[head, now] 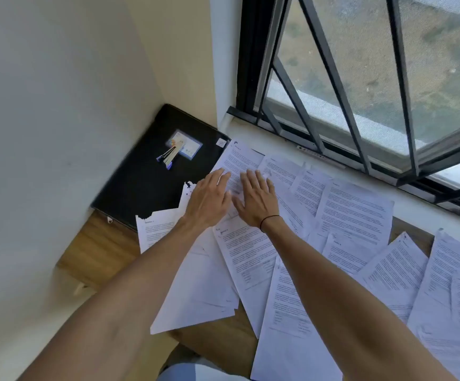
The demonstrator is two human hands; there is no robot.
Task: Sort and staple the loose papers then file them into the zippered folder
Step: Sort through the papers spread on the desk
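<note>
Far left, a black zippered folder lies flat in the corner against the wall, partly on the wooden table; a small stapler rests on its cover beside a label too blurred to read. A torn-edged sheet overlaps the folder's near corner.

The left hand lies flat, fingers straight and together, pressing down on the loose papers — it grips nothing. Just beside it, the right hand does the same, palm down, fingers spread slightly, resting on the same printed sheet that reaches up toward the window sill. A thin dark band circles the right wrist.

The papers fan out rightward across table and sill, overlapping — roughly ten or more sheets show, but an exact count cannot be made, since both forearms cover several and the frame cuts off those at the right and bottom edges. Their text is too small to read. One folder, one stapler, two hands.

Behind, the barred window fills the upper right.
</note>
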